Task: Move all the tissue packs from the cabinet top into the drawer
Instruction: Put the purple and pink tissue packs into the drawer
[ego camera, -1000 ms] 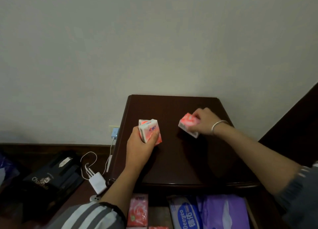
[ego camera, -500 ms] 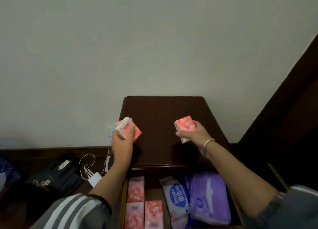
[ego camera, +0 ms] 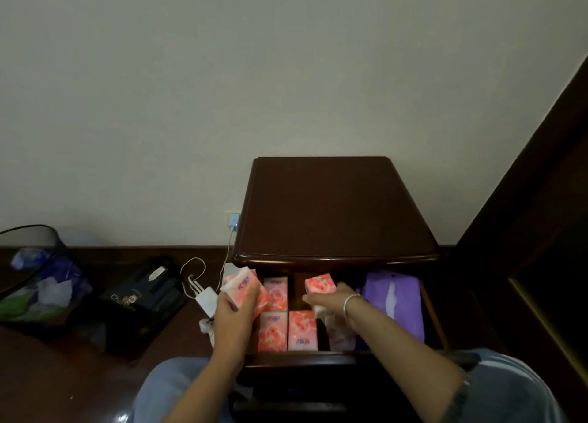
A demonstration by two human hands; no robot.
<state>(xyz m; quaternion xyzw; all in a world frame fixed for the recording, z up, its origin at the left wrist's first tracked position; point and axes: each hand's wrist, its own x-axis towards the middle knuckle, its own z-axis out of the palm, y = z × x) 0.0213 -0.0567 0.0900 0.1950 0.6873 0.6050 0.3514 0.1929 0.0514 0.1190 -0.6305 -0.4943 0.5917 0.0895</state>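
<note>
A pink tissue pack [ego camera: 241, 287] is gripped in the left hand [ego camera: 234, 308] above the left edge of the open drawer [ego camera: 433, 311], and a second pink pack [ego camera: 319, 284] is pinched in the right hand [ego camera: 327, 298] over the drawer's middle. Three other pink packs [ego camera: 302, 330] are seen laid flat inside, with a purple pack [ego camera: 394, 298] at the right. The dark cabinet top [ego camera: 334, 212] is seen just behind the hands.

Open drawer [ego camera: 302, 356] before and below the cabinet top [ego camera: 334, 209]. Tissue packs [ego camera: 302, 330] lie in its left half, a larger pack [ego camera: 394, 298] at its right. A charger [ego camera: 206, 298] lies on the floor, left.
</note>
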